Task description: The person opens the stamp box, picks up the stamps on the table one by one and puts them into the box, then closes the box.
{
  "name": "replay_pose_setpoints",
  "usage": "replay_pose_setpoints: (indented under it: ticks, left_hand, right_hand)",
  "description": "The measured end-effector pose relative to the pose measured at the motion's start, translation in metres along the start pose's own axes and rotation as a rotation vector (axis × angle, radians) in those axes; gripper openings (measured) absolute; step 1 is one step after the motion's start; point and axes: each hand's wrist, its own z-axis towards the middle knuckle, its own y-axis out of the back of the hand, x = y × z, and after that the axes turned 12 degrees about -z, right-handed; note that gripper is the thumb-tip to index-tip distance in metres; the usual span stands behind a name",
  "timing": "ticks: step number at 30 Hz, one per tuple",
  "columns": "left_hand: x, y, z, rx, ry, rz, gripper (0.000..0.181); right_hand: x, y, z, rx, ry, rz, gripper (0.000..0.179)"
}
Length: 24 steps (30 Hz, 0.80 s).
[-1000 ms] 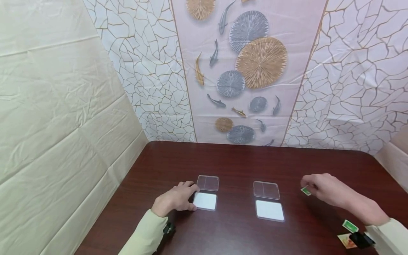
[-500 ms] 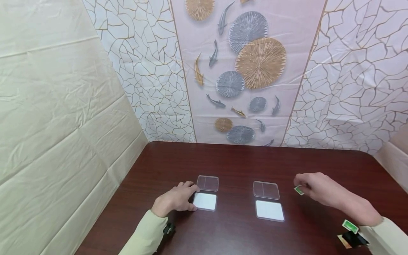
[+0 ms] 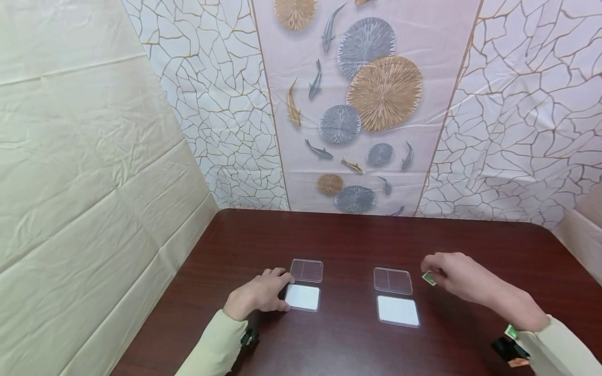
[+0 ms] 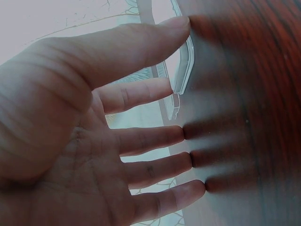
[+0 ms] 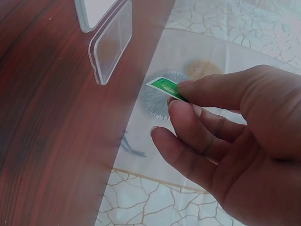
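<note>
Dark tabletop (image 3: 348, 344) below, the right grip (image 3: 453, 272) pinches an illegibly printed green card (image 5: 163, 86), left grip (image 3: 261, 292) spread.

A wide lane of brown table (image 3: 348, 292) runs between the two pairs of flat cases, and a hand could go straight up it until the hanging cloth (image 3: 357, 109) at the far edge stops it. The left hand (image 3: 262, 293) blocks the left white case (image 3: 302, 297) from its own side. A narrower gap separates the small green card (image 3: 429, 278) in the right hand (image 3: 453, 271) from the right clear case (image 3: 393, 281); the right forearm (image 3: 510, 304) bars the way across beyond.
</note>
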Motion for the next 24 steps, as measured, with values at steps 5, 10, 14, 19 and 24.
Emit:
replay_pose_setpoints:
  ticks: [5, 10, 14, 19, 24]
  left_hand:
    - [-0.001, 0.001, -0.001, 0.002, 0.007, -0.002, 0.055]
    - [0.000, 0.001, -0.001, 0.004, 0.016, -0.002, 0.055]
    - [0.000, 0.001, -0.001, 0.003, 0.014, 0.000, 0.055]
    - [0.002, 0.000, 0.001, 0.002, 0.013, 0.000, 0.054]
    - [0.001, -0.001, 0.000, 0.003, 0.018, 0.003, 0.055]
  right_hand:
    - [0.006, 0.000, 0.007, -0.010, 0.020, 0.004, 0.025]
    - [0.012, 0.000, 0.014, 0.005, 0.032, 0.021, 0.024]
    - [0.016, -0.001, 0.018, -0.013, 0.055, 0.025, 0.024]
    - [0.020, -0.003, 0.022, -0.020, 0.070, 0.031, 0.023]
    - [0.023, -0.005, 0.026, -0.025, 0.092, 0.050, 0.023]
